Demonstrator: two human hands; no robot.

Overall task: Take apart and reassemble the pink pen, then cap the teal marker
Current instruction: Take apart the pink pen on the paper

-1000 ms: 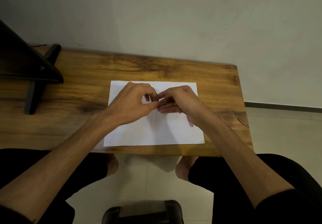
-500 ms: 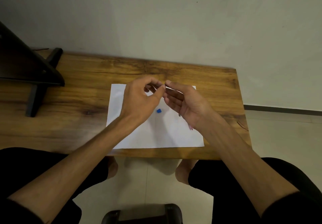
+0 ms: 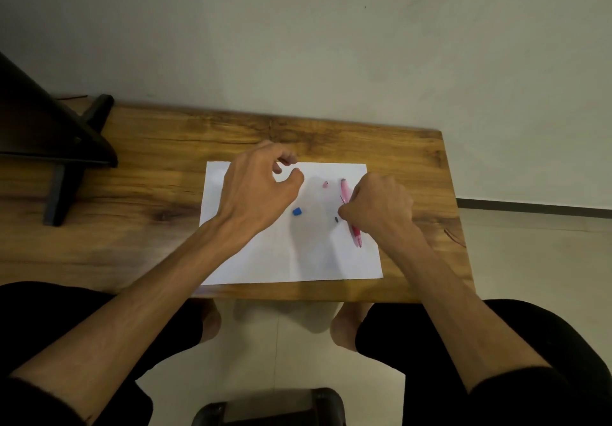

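The pink pen lies lengthwise on the right part of a white paper sheet. Its darker pink tip end points toward me. My right hand is closed over the pen's middle, and a thin dark sliver sticks out by its fingertips. A small pink piece, a small blue piece and a tiny dark piece lie loose on the sheet. My left hand hovers over the sheet's upper left with thumb and fingers curled apart, holding nothing I can see. No teal marker is in view.
The sheet lies on a wooden table against a pale wall. A black stand occupies the table's left end. The table's right edge drops to a tiled floor. My knees and a dark stool are below the near edge.
The hands, joined on something thin above the sheet, have separated. The right hand dropped onto the pink pen at the right. The left drew back left, uncovering the loose pieces.
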